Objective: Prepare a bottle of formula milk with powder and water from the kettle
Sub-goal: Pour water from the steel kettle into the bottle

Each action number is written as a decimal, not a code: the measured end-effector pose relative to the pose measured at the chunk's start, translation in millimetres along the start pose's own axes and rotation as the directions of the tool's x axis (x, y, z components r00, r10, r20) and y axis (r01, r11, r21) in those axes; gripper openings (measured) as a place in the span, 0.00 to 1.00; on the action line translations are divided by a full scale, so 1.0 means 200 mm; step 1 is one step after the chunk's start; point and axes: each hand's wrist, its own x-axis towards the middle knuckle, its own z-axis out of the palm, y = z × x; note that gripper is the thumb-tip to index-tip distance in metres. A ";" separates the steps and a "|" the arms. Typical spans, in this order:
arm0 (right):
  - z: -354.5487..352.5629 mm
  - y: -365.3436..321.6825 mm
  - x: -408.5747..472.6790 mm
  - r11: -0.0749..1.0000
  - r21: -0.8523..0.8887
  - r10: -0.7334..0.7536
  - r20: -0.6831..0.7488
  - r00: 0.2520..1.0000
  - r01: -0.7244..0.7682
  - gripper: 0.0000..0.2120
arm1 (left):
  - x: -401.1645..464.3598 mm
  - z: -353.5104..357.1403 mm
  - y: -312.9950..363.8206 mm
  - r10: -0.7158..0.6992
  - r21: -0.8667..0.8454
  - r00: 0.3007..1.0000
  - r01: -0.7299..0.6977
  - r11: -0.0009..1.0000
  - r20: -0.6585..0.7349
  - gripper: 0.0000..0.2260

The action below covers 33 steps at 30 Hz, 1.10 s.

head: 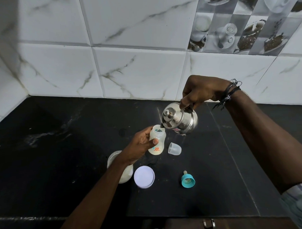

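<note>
Head view looks down on a black counter [62, 151] against a tiled wall. Near the middle, the left hand [139, 145] wraps its fingers and thumb round the baby bottle [157, 141], which stands on the counter or just above it; I cannot tell which. The bottle is open at the top, with something pale at its bottom. The right hand [199, 92] grips the handle of a small steel kettle [179, 120], tipped so that the spout sits at the bottle's mouth; no stream of water can be made out.

Just right of the bottle lies its clear cap [174, 148]. Nearer, the teal teat ring [188, 179] lies alone, and left of it a white lid [144, 177] lies beside the powder jar [122, 172], partly hidden under the left forearm.

The bottle looks like light, thin plastic, likely to tip or skid on the smooth stone, so a hold round the body under the neck seems right. The kettle is rigid, its metal possibly hot, and heavier when full; the handle is the safe place to hold.
</note>
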 end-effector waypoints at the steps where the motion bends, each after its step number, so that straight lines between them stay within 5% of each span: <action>1: 0.00 0.00 0.00 1.000 -0.003 -0.002 0.001 1.000 0.002 0.10 | 0.00 0.00 0.00 -0.003 0.013 1.000 0.003 1.000 -0.005 0.23; 11: 0.00 -0.03 -0.02 0.999 -0.050 -0.011 -0.007 1.000 0.011 0.10 | 0.03 -0.01 -0.03 0.015 0.036 1.000 -0.015 0.999 0.004 0.18; 22: 0.00 -0.05 0.00 0.995 -0.096 0.002 -0.008 1.000 -0.002 0.11 | 0.03 -0.02 -0.05 0.017 0.005 1.000 -0.017 1.000 0.010 0.38; 29: -0.01 -0.06 0.01 0.993 -0.117 0.007 -0.015 1.000 -0.009 0.11 | 0.04 -0.02 -0.06 0.003 0.016 1.000 -0.003 1.000 0.005 0.19; 33: 0.00 -0.06 0.01 0.993 -0.117 0.006 -0.014 1.000 -0.008 0.12 | 0.05 -0.03 -0.06 0.006 0.018 1.000 -0.006 1.000 -0.005 0.18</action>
